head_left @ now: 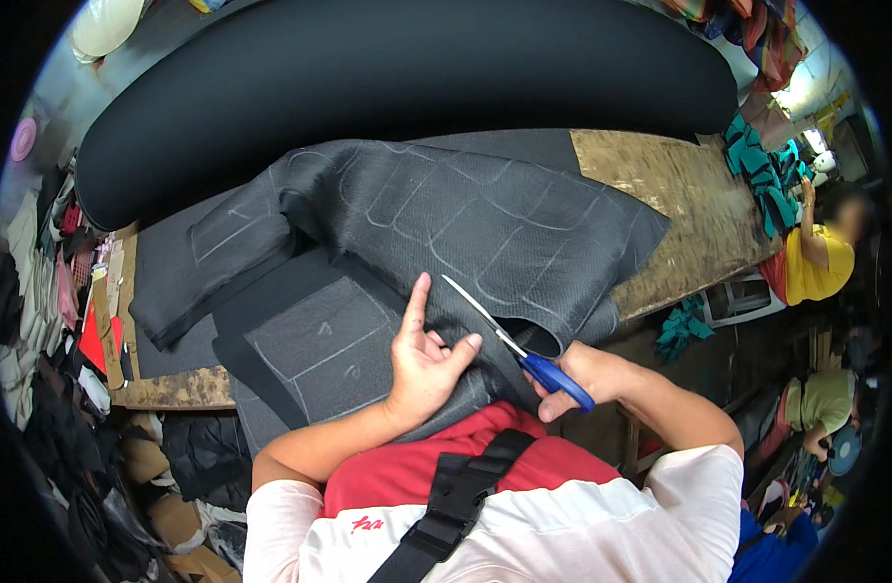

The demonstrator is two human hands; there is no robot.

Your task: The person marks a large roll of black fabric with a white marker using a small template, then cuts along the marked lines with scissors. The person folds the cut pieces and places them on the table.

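Left hand [421, 364], fingers spread, presses grey chalk-marked fabric [485, 228] at frame centre; right hand [577, 374] grips blue-handled scissors [514, 345], blades parted. Bare wooden table [679, 194] upper right.

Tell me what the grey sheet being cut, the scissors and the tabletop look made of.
Grey sheet: looks like woven or mesh-faced fabric, matte, pale chalk outlines on it; it folds softly. Scissors: shiny blades, likely steel, with blue handles, probably plastic, in the right hand. Tabletop: bare worn wood or board, rough brown surface. The left hand presses the sheet.
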